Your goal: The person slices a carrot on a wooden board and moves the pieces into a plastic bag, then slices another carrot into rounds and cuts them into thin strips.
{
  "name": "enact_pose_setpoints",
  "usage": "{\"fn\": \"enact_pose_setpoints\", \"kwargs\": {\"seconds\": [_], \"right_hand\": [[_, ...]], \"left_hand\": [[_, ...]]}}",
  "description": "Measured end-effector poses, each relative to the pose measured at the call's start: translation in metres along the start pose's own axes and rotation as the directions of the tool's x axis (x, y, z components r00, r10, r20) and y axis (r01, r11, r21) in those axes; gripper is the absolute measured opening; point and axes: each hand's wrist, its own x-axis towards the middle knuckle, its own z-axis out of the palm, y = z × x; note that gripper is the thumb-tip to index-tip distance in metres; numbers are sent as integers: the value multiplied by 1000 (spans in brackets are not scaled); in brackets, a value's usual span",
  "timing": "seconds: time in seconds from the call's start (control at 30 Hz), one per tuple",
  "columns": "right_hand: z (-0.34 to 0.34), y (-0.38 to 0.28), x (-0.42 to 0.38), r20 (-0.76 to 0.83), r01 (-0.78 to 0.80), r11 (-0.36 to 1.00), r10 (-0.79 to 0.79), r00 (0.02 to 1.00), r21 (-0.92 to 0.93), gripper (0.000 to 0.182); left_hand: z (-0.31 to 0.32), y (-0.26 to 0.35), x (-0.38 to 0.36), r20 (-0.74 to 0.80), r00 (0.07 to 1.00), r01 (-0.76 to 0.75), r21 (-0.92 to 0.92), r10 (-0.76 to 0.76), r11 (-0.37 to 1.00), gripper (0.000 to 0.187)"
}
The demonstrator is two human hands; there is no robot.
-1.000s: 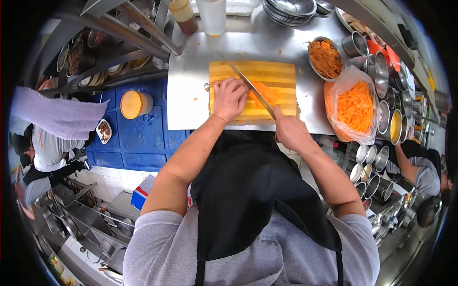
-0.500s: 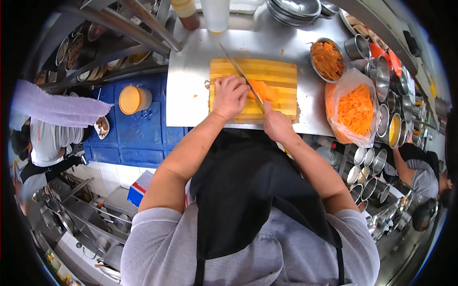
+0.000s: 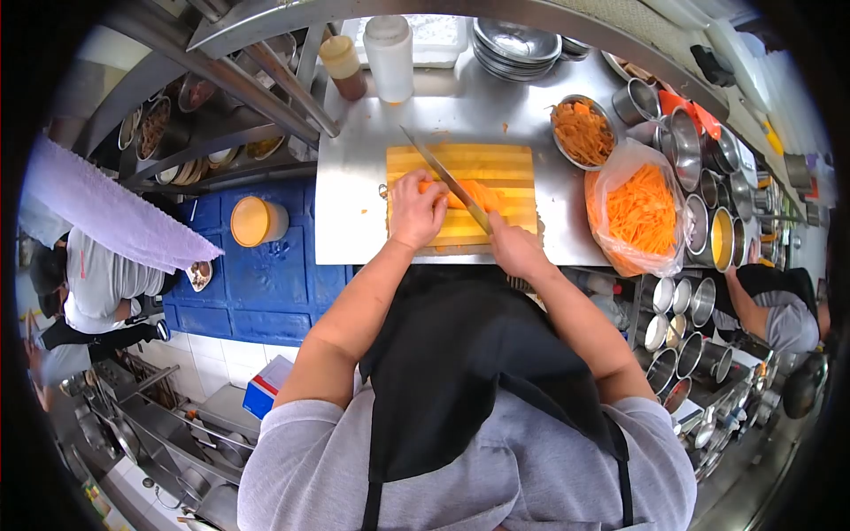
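My right hand (image 3: 513, 250) is wrapped round the handle of a long kitchen knife (image 3: 440, 170), whose blade points up and to the left across the striped wooden cutting board (image 3: 403, 159). Orange carrot slices (image 3: 481, 196) lie on the board, to the right of the blade. My left hand (image 3: 416, 211) presses down on the carrot at the blade's left side, fingers curled over it and hiding part of it. A plastic bag of shredded carrot (image 3: 639, 208) and a metal bowl of orange peelings (image 3: 583, 133) stand to the right of the board.
Squeeze bottles (image 3: 390, 62) and stacked metal bowls (image 3: 517, 49) stand at the back of the steel table (image 3: 341, 186). A lidded tub (image 3: 255, 221) sits on a blue surface (image 3: 266, 301) at left. Metal pots (image 3: 686, 146) crowd the right. People work at both sides.
The view has tilted, so the table and board appear lower. The carrot slices beside the blade lie a little differently. Both hands keep their holds.
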Motion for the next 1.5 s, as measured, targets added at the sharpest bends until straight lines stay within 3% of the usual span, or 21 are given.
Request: {"fn": "enact_pose_setpoints", "kwargs": {"seconds": [0.27, 0.47, 0.53, 0.67, 0.83, 1.03, 1.3, 1.5], "right_hand": [[-12, -7, -19, -72, 29, 999, -30, 997, -15, 18], [-17, -5, -26, -77, 14, 1000, -14, 997, 0, 18], [-17, -1, -28, -76, -2, 1000, 4, 997, 28, 19], [-4, 5, -32, -94, 11, 999, -7, 996, 51, 20], [11, 17, -30, -57, 32, 993, -25, 998, 118, 20], [0, 18, -30, -17, -59, 996, 60, 998, 66, 22], [-3, -10, -27, -105, 77, 997, -80, 991, -32, 28], [-8, -19, -29, -108, 83, 994, -91, 990, -74, 27]], "left_hand": [[4, -2, 2, 48, 999, 0, 61, -3, 998, 19], [1, -3, 3, 38, 997, 73, -29, -72, 997, 23], [2, -5, 2, -28, 998, 44, -100, -47, 994, 27], [1, -7, 0, -41, 999, 5, -66, -8, 998, 29], [-4, -5, -8, -87, 994, 59, -89, -66, 994, 21], [-6, -1, -8, -79, 993, 84, -33, -86, 996, 22], [-2, -5, -7, -51, 995, 88, -3, -88, 996, 20], [-3, -5, -6, -45, 995, 92, 28, -91, 995, 22]]}}
